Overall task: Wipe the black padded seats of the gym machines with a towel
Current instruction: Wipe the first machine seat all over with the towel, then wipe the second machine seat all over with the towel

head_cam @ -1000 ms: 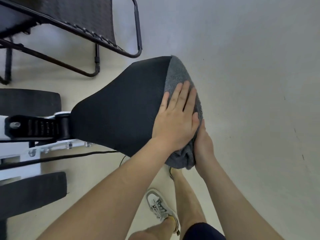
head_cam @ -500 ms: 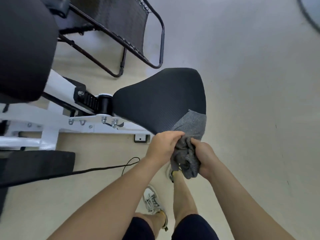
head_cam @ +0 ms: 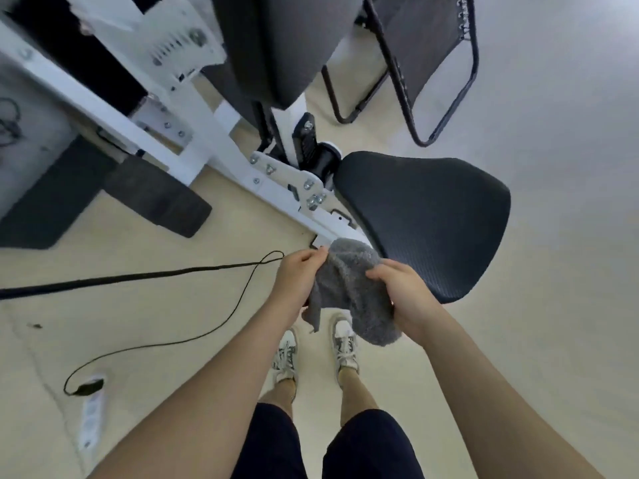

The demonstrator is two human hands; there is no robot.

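Grey towel (head_cam: 352, 288) bunched between both hands, left hand (head_cam: 299, 276) pinching its edge, right hand (head_cam: 403, 292) gripping it, just beside the black padded seat (head_cam: 428, 216).

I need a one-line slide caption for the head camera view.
Left hand and right hand grip a grey towel near the black padded seat of a white gym machine.

Side by side, the left hand (head_cam: 301, 274) pinches the towel (head_cam: 349, 288) at its upper edge (thumb on top); the right hand (head_cam: 401, 292) grips its bunched middle, fingers curled over.
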